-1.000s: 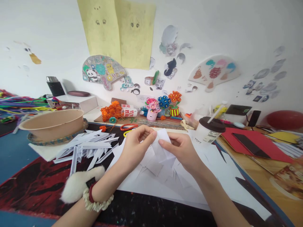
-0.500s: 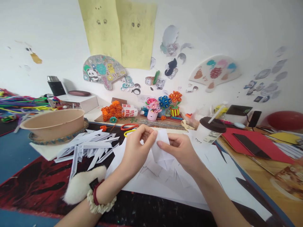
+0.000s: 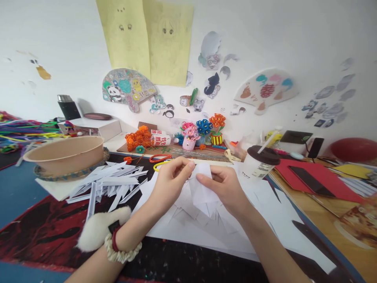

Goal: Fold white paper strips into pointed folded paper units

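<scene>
A small folded piece of white paper [image 3: 203, 192] is held up over the middle of the work surface, its lower end tapering to a creased point. My right hand [image 3: 225, 184] grips it from the right, thumb across the front and fingers behind. At its upper left edge, my left hand [image 3: 173, 179] pinches with thumb and forefinger; the fingertips partly hide that edge. Below both hands lie white paper sheets [image 3: 165, 243] with several small folded pieces on them. Left of my left hand is a heap of folded white paper strips [image 3: 118, 181].
A beige basin [image 3: 64, 153] stands at the left, and a fluffy white object [image 3: 98, 232] lies by my left wrist. A lidded cup with a straw [image 3: 259, 165] is beyond my right hand. Scissors [image 3: 159, 158] and pipe-cleaner flowers [image 3: 190, 137] sit at the back.
The folded paper has tipped slightly, its pointed lower end now lower and a little to the right. Both hands stay in nearly the same place.
</scene>
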The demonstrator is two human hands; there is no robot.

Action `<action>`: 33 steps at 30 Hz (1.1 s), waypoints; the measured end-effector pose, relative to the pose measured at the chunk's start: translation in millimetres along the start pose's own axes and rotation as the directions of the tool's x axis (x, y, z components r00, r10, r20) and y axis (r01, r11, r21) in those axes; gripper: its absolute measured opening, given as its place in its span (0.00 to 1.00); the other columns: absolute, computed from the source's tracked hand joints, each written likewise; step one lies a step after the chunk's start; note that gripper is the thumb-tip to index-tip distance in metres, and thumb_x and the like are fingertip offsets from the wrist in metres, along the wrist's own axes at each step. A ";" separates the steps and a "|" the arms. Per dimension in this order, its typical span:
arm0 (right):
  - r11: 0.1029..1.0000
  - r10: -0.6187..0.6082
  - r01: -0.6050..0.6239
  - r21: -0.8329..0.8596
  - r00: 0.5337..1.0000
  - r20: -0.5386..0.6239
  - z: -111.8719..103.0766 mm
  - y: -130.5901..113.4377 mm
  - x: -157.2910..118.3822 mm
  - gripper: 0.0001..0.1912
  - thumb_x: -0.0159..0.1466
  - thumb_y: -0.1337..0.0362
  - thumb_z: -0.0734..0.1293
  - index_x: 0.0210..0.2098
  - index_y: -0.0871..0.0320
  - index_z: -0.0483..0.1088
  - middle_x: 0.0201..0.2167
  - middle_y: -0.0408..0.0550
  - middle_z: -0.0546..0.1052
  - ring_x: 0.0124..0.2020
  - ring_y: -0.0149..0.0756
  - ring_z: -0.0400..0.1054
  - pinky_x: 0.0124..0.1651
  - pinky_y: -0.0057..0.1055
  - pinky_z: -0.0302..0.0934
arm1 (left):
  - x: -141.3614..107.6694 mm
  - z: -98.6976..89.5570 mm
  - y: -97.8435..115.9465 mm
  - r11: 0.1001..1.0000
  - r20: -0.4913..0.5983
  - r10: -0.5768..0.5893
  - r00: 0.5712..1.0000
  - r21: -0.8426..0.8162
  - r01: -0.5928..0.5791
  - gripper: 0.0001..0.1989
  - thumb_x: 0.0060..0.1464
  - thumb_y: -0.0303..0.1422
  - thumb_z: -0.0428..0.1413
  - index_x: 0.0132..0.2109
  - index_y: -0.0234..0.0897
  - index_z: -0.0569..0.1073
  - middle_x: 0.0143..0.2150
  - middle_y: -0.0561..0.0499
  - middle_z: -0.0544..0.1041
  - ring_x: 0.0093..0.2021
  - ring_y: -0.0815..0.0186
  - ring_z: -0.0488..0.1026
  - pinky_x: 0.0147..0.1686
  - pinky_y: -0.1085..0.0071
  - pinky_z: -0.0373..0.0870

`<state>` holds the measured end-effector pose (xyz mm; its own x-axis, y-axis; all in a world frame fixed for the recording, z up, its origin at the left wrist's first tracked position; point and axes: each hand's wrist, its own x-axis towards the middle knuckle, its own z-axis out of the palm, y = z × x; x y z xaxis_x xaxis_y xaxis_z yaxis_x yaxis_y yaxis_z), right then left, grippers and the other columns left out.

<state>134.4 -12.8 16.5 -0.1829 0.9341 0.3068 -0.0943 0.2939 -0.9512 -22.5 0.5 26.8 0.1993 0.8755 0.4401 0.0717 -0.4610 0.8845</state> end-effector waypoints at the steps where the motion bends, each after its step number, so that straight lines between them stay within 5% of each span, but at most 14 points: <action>1: 1.000 -0.002 0.002 0.016 1.000 0.010 -0.7 0.3 0.1 0.07 0.57 0.60 0.73 0.29 0.58 0.76 0.23 0.42 0.74 0.25 0.30 0.66 0.26 0.26 0.60 | 1.1 -1.5 1.0 1.000 0.024 -0.009 1.000 -0.020 0.009 0.12 0.59 0.35 0.54 0.29 0.34 0.71 0.25 0.56 0.66 0.26 0.71 0.61 0.27 0.73 0.57; 6: 0.999 -0.004 0.004 0.041 1.000 0.002 -3.0 1.9 0.9 0.07 0.57 0.60 0.73 0.31 0.59 0.77 0.26 0.44 0.75 0.27 0.31 0.67 0.29 0.27 0.61 | 3.1 -7.4 2.9 0.997 0.102 -0.042 0.994 -0.059 0.048 0.09 0.56 0.36 0.58 0.32 0.33 0.74 0.27 0.54 0.69 0.28 0.71 0.62 0.28 0.73 0.58; 15: 0.998 -0.043 0.043 -0.052 0.999 -0.007 -1.7 -3.0 0.9 0.16 0.57 0.60 0.72 0.19 0.60 0.67 0.17 0.36 0.58 0.20 0.24 0.50 0.22 0.24 0.48 | 0.9 -7.8 4.3 0.995 0.086 -0.067 0.994 -0.063 0.073 0.11 0.54 0.35 0.59 0.29 0.33 0.70 0.28 0.54 0.68 0.29 0.71 0.63 0.29 0.73 0.58; 25: 0.996 0.067 -0.066 -0.062 0.998 0.013 -4.2 -6.0 1.4 0.09 0.56 0.60 0.73 0.28 0.60 0.77 0.26 0.45 0.77 0.26 0.32 0.67 0.28 0.28 0.62 | 5.0 -14.2 5.3 0.993 0.125 -0.114 0.986 0.047 0.109 0.10 0.54 0.37 0.58 0.30 0.34 0.73 0.31 0.51 0.72 0.31 0.68 0.65 0.30 0.72 0.60; 33: 0.994 0.106 -0.105 -0.024 0.993 0.049 -7.5 -5.0 1.6 0.12 0.55 0.58 0.74 0.35 0.59 0.80 0.27 0.47 0.80 0.28 0.33 0.71 0.29 0.28 0.64 | 6.9 -18.1 5.3 0.988 0.159 -0.142 0.977 0.089 0.129 0.10 0.52 0.36 0.59 0.28 0.34 0.74 0.29 0.50 0.74 0.32 0.65 0.69 0.33 0.70 0.65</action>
<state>141.9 -11.3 21.5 -0.2392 0.9489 0.2057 -0.0509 0.1993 -0.9786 -38.4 6.7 37.4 0.3396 0.8980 0.2796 0.1838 -0.3549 0.9167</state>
